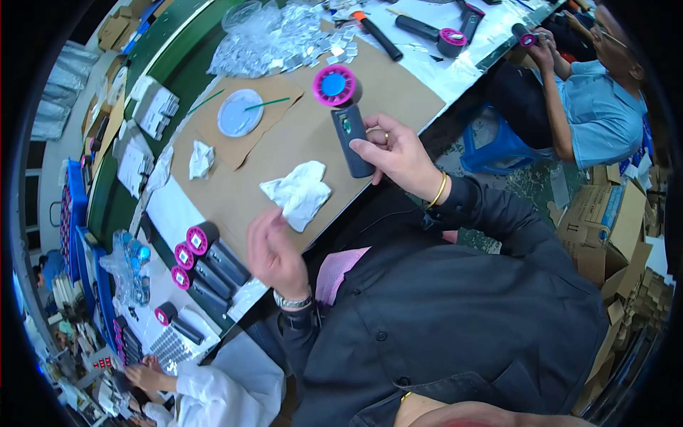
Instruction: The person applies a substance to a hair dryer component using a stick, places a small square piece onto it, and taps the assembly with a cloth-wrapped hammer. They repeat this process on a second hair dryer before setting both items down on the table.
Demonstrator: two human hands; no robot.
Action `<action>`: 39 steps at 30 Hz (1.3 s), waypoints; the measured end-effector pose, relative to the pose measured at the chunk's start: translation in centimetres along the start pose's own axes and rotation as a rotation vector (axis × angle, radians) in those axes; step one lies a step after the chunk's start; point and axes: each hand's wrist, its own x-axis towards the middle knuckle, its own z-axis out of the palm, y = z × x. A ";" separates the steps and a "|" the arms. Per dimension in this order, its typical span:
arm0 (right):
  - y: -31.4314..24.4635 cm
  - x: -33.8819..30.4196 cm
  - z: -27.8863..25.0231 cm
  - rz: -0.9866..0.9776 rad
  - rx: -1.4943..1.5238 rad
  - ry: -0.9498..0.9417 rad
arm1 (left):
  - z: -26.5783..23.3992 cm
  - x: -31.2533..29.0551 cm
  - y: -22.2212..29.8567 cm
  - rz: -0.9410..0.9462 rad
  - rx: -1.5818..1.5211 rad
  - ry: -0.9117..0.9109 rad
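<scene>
My right hand [402, 153] grips a dark grey hair dryer [352, 146] by its handle, with the thumb pressed on the handle's front. The dryer's round head, with a magenta ring and a blue disc in the middle, points away from me over the brown board. A small opening with something green inside shows in the handle. My left hand [276, 256] hovers near the board's front edge, fingers loosely bent and a bit blurred, with no object visible in them. Just beyond its fingertips lies a crumpled white cloth [302, 192].
A white lid-like dish [240, 114] with a green stick lies on brown paper. Several finished-looking dryers [206, 260] line the left table edge. At the back are a plastic-bag heap [260, 39] and an orange-tipped tool [377, 35]. Co-workers sit at right and lower left.
</scene>
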 end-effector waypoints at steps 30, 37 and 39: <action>1.2 -2.0 2.9 0.006 -0.082 -0.217 | 5.8 2.0 0.6 -0.504 -0.392 -0.149; 1.2 -2.4 2.6 -0.498 -0.589 -0.111 | 6.3 2.4 0.8 -0.460 -0.251 -0.230; 1.9 -2.6 2.7 -0.440 -0.480 -0.123 | 6.4 2.6 1.0 -0.489 -0.250 -0.203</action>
